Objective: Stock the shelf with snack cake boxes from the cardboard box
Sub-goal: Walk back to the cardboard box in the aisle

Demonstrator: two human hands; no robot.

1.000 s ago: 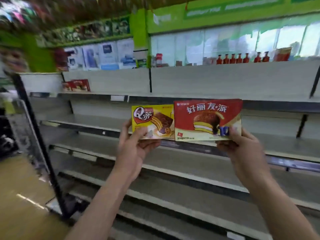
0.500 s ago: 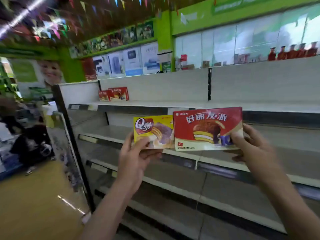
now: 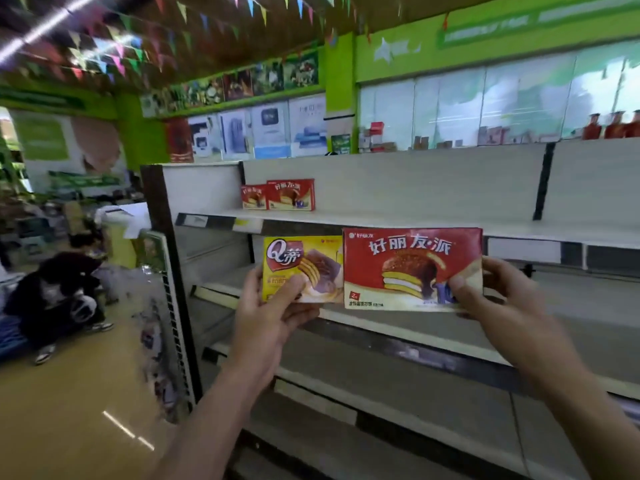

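Facing outward, yellow box [image 3: 303, 268], larger red box [image 3: 412, 268], cake pictures, edges touching.

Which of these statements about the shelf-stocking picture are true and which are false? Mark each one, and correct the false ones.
1. The left hand holds a yellow snack cake box. True.
2. The right hand holds a blue box. False: it holds a red snack cake box.
3. Two red boxes already stand on the top shelf, at its left end. True.
4. The two held boxes are stacked one on top of the other. False: they are held side by side, the yellow one on the left.
5. The red held box is smaller than the yellow one. False: it looks larger.
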